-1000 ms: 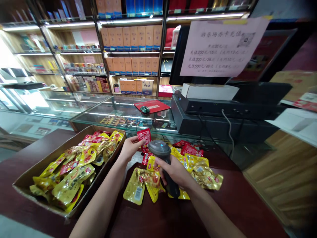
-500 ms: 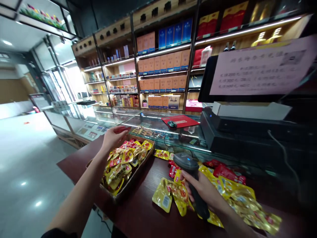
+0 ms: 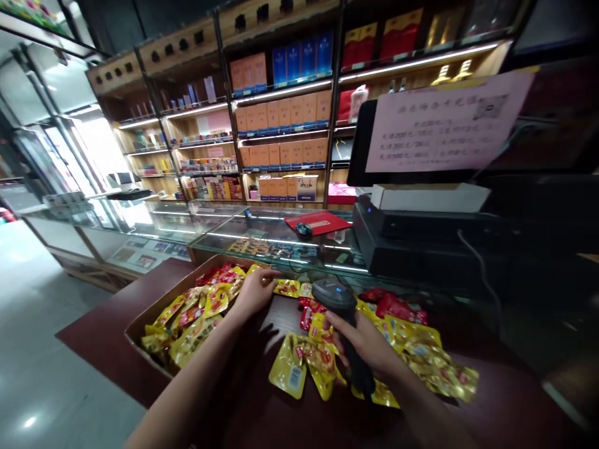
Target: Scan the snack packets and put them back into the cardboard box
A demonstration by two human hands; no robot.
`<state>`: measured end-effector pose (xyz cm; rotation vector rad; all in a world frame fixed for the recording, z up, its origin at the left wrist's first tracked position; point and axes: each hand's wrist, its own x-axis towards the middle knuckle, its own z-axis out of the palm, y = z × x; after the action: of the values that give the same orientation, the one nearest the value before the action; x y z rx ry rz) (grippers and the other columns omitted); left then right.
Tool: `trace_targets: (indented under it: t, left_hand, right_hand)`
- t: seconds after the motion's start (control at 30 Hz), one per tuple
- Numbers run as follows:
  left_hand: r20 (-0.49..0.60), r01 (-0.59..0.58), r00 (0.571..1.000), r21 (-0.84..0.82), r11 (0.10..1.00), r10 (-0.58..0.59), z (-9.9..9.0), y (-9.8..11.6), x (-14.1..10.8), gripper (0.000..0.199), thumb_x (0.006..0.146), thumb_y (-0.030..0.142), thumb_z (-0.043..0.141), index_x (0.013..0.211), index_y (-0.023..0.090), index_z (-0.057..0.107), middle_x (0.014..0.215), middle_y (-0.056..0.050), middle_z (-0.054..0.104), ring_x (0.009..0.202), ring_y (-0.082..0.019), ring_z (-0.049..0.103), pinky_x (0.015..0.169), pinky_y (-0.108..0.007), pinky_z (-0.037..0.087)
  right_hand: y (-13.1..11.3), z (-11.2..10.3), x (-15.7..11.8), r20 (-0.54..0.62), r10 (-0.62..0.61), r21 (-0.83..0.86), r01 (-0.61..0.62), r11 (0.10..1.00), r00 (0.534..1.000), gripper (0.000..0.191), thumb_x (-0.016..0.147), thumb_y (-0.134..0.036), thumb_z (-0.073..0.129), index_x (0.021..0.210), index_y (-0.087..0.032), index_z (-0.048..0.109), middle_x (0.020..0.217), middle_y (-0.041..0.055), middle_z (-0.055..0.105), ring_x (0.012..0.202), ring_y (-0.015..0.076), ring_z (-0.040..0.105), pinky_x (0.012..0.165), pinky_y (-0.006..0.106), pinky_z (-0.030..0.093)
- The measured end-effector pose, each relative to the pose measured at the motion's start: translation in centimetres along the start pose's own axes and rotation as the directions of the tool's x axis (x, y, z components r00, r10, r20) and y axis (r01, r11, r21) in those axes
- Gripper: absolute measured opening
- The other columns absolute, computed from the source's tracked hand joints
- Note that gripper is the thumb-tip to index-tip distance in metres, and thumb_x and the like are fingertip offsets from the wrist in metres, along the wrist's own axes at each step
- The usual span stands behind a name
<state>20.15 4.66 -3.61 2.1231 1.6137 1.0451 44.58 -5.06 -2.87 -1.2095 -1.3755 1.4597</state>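
My right hand [image 3: 362, 340] is wrapped round the handle of a black barcode scanner [image 3: 334, 294], its head upright with a small blue light. Under and around the scanner lie yellow and red snack packets [image 3: 322, 358], one showing a printed barcode. My left hand [image 3: 256, 292] hovers by the right rim of a cardboard box [image 3: 140, 349], fingers stretched loosely to the right with nothing visible in them. Just beyond those fingertips is a flat yellow packet [image 3: 287, 287]. Heaped in the box are gold, yellow and red snack packets [image 3: 194, 337], partly hidden by my left forearm.
More gold packets [image 3: 433, 365] spread across the brown counter [image 3: 103, 330] on the right. Behind stands a glass display case [image 3: 224, 234] bearing a red mat [image 3: 322, 221] and a mouse [image 3: 303, 230]. A monitor [image 3: 359, 146] with a pink paper sign rises at the right.
My left hand has moved from above the box to the right, near the flat yellow packet. My right hand keeps its hold on the barcode scanner. The view has turned a little right.
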Motion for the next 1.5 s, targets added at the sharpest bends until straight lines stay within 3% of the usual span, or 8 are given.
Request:
trace_targets:
  t: [0.2,0.4,0.63,0.8,0.9,0.97,1.07,1.5]
  left_hand:
    - [0.231,-0.135,0.972,0.394,0.909,0.044,8.0,-2.2,2.1,0.050,0.083,0.029,0.057,0.131,0.014,0.054,0.134,-0.017,0.051,0.126,-0.028,0.045,0.104,-0.037,0.035]
    - [0.320,-0.134,0.947,0.455,0.880,-0.021,10.8,-3.7,2.5,0.050,0.085,0.047,0.052,0.120,0.012,0.060,0.124,-0.024,0.054,0.125,-0.037,0.042,0.101,-0.046,0.033]
    - [0.262,-0.001,0.960,0.348,0.937,-0.096,9.4,-2.8,-0.7,0.028,0.089,0.027,0.045,0.095,0.012,0.069,0.096,-0.023,0.066,0.101,-0.033,0.059,0.086,-0.040,0.042]
    - [0.142,0.248,0.964,-0.173,0.953,-0.225,6.1,-2.0,0.4,0.024,0.086,0.031,0.051,0.083,0.014,0.067,0.083,-0.013,0.069,0.081,-0.026,0.065,0.077,-0.035,0.048]
    - [0.381,0.463,0.885,-0.668,0.583,-0.267,5.9,-0.7,1.5,0.020,0.085,0.029,0.054,0.087,0.013,0.066,0.085,-0.010,0.070,0.078,-0.022,0.067,0.070,-0.032,0.052]
    - [0.516,0.561,0.828,-0.776,0.290,-0.220,6.6,-0.1,2.0,0.016,0.081,0.022,0.058,0.090,0.011,0.065,0.088,-0.012,0.070,0.078,-0.021,0.068,0.070,-0.033,0.054]
    - [0.588,0.612,0.788,-0.781,0.127,-0.184,7.8,0.1,2.5,0.019,0.075,0.013,0.065,0.093,0.008,0.065,0.092,-0.015,0.071,0.078,-0.021,0.069,0.070,-0.034,0.057]
    - [0.524,0.583,0.811,-0.762,0.282,-0.261,8.3,-0.2,3.2,0.036,0.067,0.028,0.079,0.096,0.009,0.069,0.086,-0.012,0.072,0.063,-0.016,0.068,0.056,-0.027,0.057]
  right_hand:
    - [0.0,-0.7,0.4,-0.012,0.008,0.039,-0.007,0.999,1.000,0.044,0.079,-0.060,0.057,0.077,-0.016,0.054,0.042,-0.0067,0.048,0.030,0.0074,0.045,0.034,0.018,0.034]
    - [0.2,-1.3,0.6,0.006,-0.018,0.050,0.017,0.999,1.000,0.040,0.082,-0.056,0.056,0.079,-0.016,0.054,0.046,-0.0058,0.050,0.033,0.0076,0.046,0.035,0.018,0.036]
    - [0.0,-1.0,0.5,-0.012,-0.006,0.039,0.006,0.999,1.000,0.037,0.082,-0.054,0.057,0.077,-0.017,0.053,0.046,-0.0061,0.049,0.033,0.0076,0.045,0.034,0.018,0.036]
    - [0.2,-0.4,0.5,-0.008,0.040,0.045,-0.040,0.998,0.999,0.033,0.082,-0.050,0.059,0.078,-0.019,0.050,0.043,-0.0073,0.049,0.030,0.0077,0.044,0.032,0.018,0.035]
    - [0.5,-0.3,0.7,-0.017,0.058,0.029,-0.057,0.998,0.998,0.031,0.083,-0.048,0.059,0.078,-0.019,0.049,0.042,-0.0076,0.049,0.029,0.0075,0.044,0.032,0.018,0.035]
    - [0.8,-0.3,0.8,-0.029,0.079,0.024,-0.078,0.997,0.996,0.030,0.084,-0.046,0.059,0.078,-0.019,0.049,0.042,-0.0077,0.049,0.029,0.0072,0.044,0.031,0.017,0.034]
    - [1.1,-0.5,1.1,-0.067,0.117,0.028,-0.116,0.993,0.991,0.029,0.083,-0.045,0.060,0.079,-0.019,0.048,0.043,-0.0081,0.049,0.029,0.0072,0.044,0.030,0.017,0.035]
    - [2.3,-0.5,1.8,-0.017,0.138,0.019,-0.138,0.990,0.990,0.036,0.082,-0.053,0.058,0.073,-0.018,0.051,0.041,-0.0063,0.049,0.029,0.0072,0.043,0.031,0.018,0.036]
